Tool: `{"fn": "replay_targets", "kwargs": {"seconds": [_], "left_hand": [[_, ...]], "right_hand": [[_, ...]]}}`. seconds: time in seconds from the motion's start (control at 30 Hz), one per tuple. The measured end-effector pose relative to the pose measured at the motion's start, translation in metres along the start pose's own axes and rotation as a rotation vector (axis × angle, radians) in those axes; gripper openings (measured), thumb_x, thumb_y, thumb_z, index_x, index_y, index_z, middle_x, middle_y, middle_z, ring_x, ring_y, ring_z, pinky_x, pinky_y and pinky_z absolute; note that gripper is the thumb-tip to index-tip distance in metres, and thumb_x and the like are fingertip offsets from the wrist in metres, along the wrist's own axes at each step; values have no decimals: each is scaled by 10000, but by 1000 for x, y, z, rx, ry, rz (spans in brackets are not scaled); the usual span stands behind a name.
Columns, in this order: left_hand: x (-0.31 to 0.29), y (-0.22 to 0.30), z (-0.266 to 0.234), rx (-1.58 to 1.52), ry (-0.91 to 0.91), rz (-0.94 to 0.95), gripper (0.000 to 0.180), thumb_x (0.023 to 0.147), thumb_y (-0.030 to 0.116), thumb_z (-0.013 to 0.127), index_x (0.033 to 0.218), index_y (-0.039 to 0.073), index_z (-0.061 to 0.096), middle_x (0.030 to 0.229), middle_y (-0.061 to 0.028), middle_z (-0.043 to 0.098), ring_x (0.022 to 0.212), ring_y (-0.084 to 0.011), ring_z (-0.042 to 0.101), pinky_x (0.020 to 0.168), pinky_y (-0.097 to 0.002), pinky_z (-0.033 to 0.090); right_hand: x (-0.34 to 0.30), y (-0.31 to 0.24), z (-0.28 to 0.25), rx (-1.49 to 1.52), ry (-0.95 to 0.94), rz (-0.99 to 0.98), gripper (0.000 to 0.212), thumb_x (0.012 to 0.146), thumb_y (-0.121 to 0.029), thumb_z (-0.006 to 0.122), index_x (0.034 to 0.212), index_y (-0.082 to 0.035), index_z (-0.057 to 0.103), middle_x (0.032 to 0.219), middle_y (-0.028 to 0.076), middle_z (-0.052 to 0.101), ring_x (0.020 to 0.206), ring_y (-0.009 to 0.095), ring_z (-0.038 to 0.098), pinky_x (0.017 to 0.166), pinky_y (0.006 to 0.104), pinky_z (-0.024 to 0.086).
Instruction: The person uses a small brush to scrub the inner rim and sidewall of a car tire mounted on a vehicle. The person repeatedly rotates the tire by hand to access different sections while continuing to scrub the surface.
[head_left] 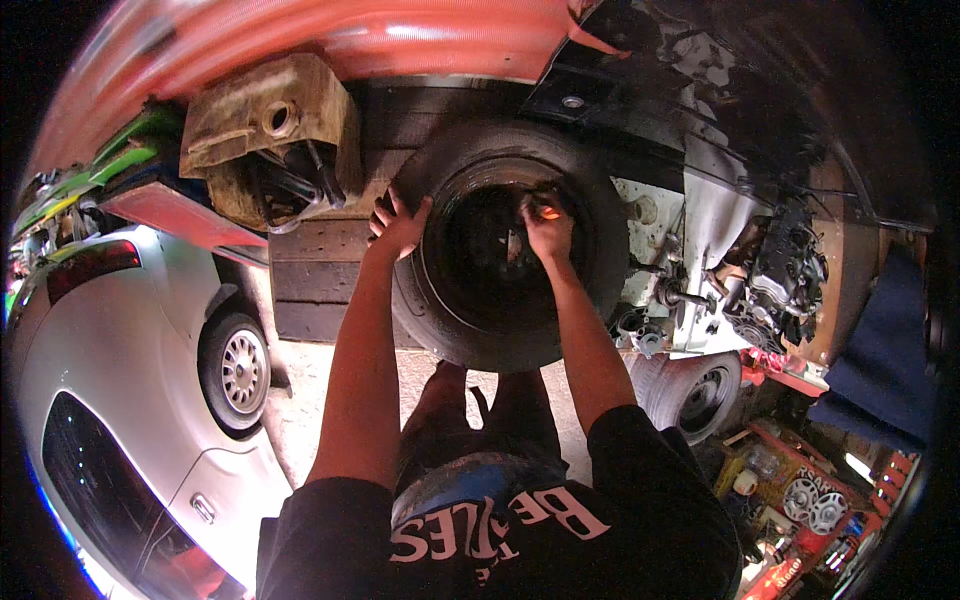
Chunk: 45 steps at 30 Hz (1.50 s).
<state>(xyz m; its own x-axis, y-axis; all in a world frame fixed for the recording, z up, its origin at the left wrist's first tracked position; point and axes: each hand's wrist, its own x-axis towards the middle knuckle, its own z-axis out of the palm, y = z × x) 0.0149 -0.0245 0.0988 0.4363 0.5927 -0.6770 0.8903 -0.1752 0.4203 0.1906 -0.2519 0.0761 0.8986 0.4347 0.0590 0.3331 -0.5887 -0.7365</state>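
A dark car tyre on a wheel rim [428, 290] lies in front of me on a surface of dark boards. My left hand [400, 224] rests against the tyre's left side, its fingers spread. Over the rim's right half is my right hand [548, 228], closed around a small dark object [541, 193] that I cannot make out; an orange spot shows at the fingers. The inside of the rim is mostly in shadow, with a small pale patch near its middle.
A dirty tan tank [270, 125] stands at the far left on the boards [312, 262]. Left is a silver car [130, 330]. On the right are engine parts [780, 270], another wheel [700, 395] on the floor, and a cluttered red tray [790, 490].
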Motion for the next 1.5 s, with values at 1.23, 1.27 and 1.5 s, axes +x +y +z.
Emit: {"fn": "replay_targets", "kwargs": {"seconds": [1.23, 1.27, 1.5], "left_hand": [[17, -75, 56, 180, 168, 240, 563, 1022, 531, 221, 1536, 359, 69, 1627, -105, -54, 1444, -490, 61, 1091, -697, 158], [8, -66, 60, 172, 150, 222, 524, 1036, 486, 232, 1529, 356, 113, 1627, -89, -72, 1443, -486, 64, 1088, -696, 168], [27, -103, 42, 21, 163, 76, 733, 946, 708, 141, 1540, 351, -98, 1629, -60, -108, 1474, -412, 22, 1109, -670, 140]], "right_hand": [[1, -62, -14, 129, -215, -576, 290, 886, -112, 619, 1175, -107, 631, 963, 204, 660, 812, 349, 665, 686, 405, 538], [11, -68, -20, 173, -42, -557, 199, 880, -104, 621, 1077, -84, 639, 926, 200, 655, 801, 358, 657, 667, 404, 526], [-83, -114, 29, 293, -392, -758, 313, 877, -95, 664, 1186, -60, 639, 1121, 155, 674, 1013, 314, 668, 871, 368, 538]]}}
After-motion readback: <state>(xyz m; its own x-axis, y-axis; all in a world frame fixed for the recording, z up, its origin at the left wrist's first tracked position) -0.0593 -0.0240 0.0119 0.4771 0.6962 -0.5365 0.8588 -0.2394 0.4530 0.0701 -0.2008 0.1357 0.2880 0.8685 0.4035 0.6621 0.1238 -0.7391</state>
